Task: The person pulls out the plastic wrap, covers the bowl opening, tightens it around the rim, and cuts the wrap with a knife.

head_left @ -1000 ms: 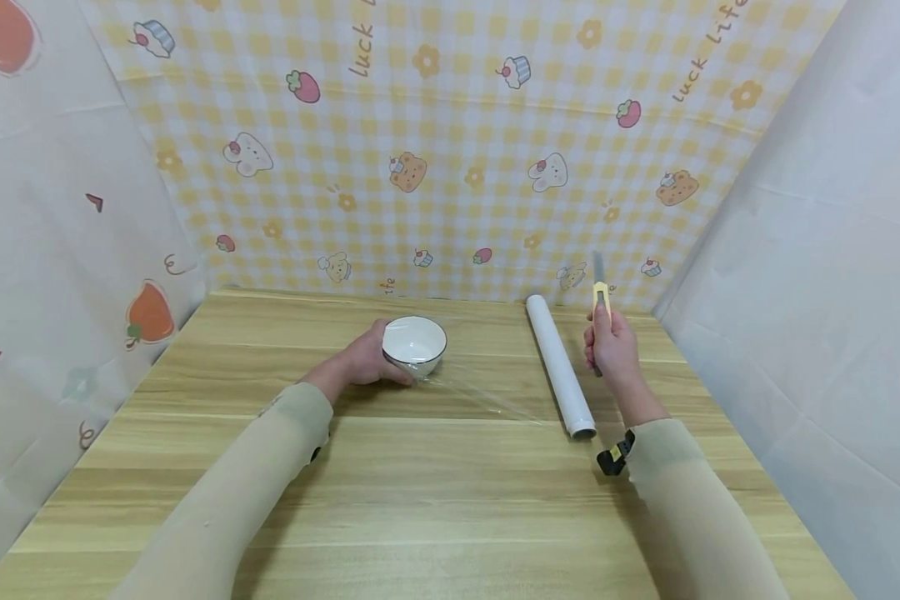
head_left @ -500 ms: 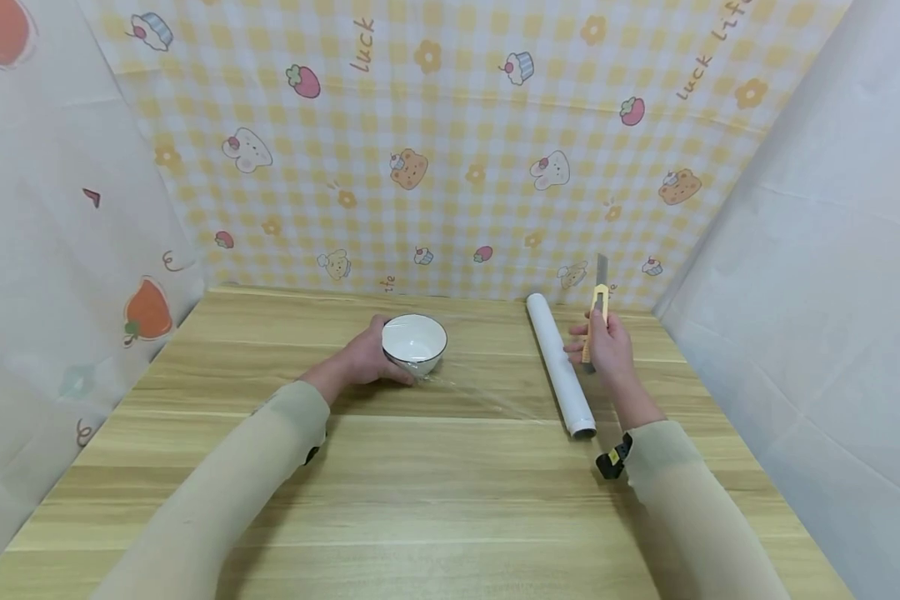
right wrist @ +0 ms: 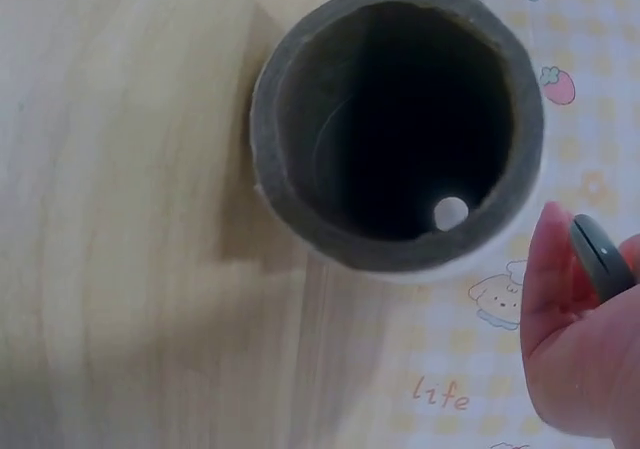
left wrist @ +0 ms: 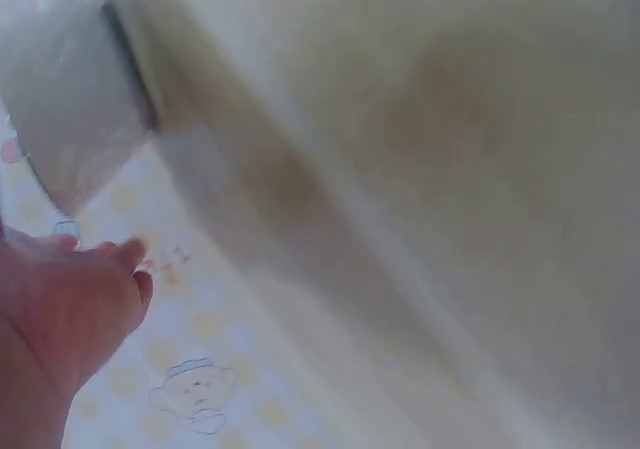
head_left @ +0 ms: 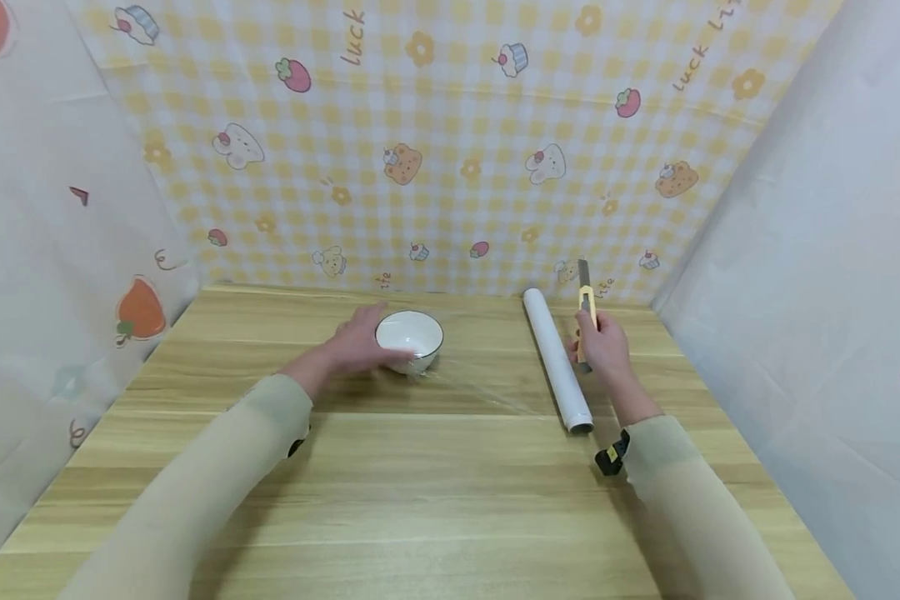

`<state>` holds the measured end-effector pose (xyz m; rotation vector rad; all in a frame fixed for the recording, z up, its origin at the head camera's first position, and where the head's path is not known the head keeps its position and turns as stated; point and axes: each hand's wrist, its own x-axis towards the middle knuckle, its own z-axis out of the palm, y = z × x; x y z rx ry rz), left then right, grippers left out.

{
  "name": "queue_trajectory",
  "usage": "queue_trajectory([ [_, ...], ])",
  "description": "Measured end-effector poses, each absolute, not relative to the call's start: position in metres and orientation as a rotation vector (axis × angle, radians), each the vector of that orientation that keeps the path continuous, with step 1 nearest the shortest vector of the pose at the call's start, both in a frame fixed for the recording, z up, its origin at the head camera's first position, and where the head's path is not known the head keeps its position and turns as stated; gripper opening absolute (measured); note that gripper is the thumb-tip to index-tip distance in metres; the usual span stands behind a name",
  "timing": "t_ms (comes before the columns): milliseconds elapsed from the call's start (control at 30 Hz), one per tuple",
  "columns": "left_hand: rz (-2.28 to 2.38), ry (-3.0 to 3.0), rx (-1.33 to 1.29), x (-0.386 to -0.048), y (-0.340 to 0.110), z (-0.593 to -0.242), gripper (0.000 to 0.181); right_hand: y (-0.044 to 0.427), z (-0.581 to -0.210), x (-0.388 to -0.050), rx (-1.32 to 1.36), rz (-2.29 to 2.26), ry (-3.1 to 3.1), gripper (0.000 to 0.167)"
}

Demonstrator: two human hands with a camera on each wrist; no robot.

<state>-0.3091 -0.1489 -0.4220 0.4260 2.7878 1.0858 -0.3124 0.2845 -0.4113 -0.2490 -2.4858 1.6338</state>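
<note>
Across backdrop (head_left: 450,108) | "luck", "life" | right hand (head_left: 604,346) grips cutter (head_left: 587,296)

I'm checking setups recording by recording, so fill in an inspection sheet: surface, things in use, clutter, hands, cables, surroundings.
Surface: wood-grain table
Things in use: white dark-rimmed bowl, upright; cling film roll lying on its side; clear film running between them; yellow utility knife, blade out
Clutter: nothing seen
Hands: left hand at the bowl, fingers loosely extended, contact unclear; right hand grips the utility knife
Cables: nothing seen
Surroundings: yellow-checked cartoon backdrop behind, pale sheets at both sides
</note>
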Motion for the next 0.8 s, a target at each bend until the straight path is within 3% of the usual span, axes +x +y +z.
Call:
queue_trajectory([
  [133, 0.95, 2.924, 0.516, -0.32, -0.137, -0.401, 0.075, 0.284, -0.409, -0.315, -0.199, 1.441, -2.633, 0.049],
  [233, 0.845, 2.979, 0.614, -0.329, -0.116, -0.382, 0.058, 0.28, -0.406, -0.317, -0.149, 1.285, -2.721, 0.048],
  [533, 0.637, 2.829, 0.698, -0.358, -0.032, -0.343, 0.055, 0.264, -0.392, -0.325, -0.055, 0.934, -2.92, 0.043],
  [800, 0.536, 2.823, 0.642, -0.38, 0.018, -0.355, 0.051, 0.256, -0.392, -0.331, -0.098, 0.829, -3.018, 0.05],
])
